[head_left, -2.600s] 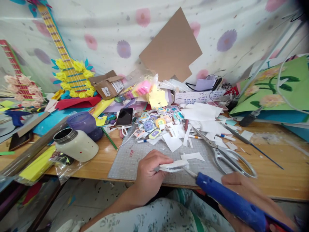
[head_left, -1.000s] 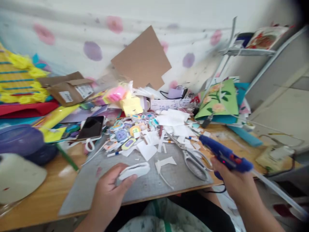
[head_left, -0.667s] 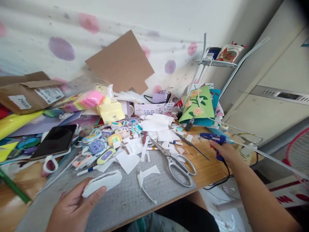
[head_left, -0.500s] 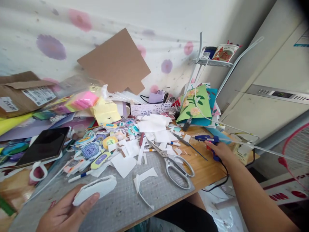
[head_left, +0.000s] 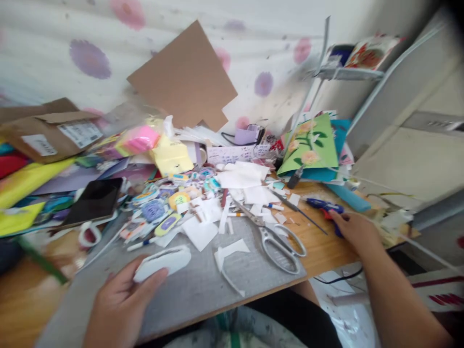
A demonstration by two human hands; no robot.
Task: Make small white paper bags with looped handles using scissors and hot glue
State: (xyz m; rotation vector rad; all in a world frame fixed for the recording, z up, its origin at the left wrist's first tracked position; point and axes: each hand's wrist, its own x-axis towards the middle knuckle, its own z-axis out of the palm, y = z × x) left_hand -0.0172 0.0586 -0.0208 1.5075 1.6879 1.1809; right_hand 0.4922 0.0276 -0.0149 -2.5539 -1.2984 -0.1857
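My left hand (head_left: 121, 295) pinches a white rounded-end piece (head_left: 163, 263) between thumb and fingers, over the grey cutting mat (head_left: 174, 309). A layered edge runs along the top of that piece. At the right, my right hand (head_left: 357, 234) is closed around the handle of a blue hot glue gun (head_left: 324, 205) with a red trigger, low over the wooden tabletop. Its nozzle points left. Silver scissors (head_left: 279, 244) lie partly open between my hands, beside a curved white offcut (head_left: 230, 256).
White paper scraps (head_left: 242, 175) and small decorated pieces (head_left: 152, 211) crowd the middle. A black phone (head_left: 94, 199) lies left, near a cardboard box (head_left: 50, 130). A green flowered card (head_left: 311, 145) leans by a white rack (head_left: 351, 73). A thin dark-handled tool (head_left: 290, 205) lies near the glue gun.
The view has swung left, so the scene sits further right and higher. The glue gun now tilts with its rear end lower, and my right hand is slightly further back. My left hand keeps the white piece.
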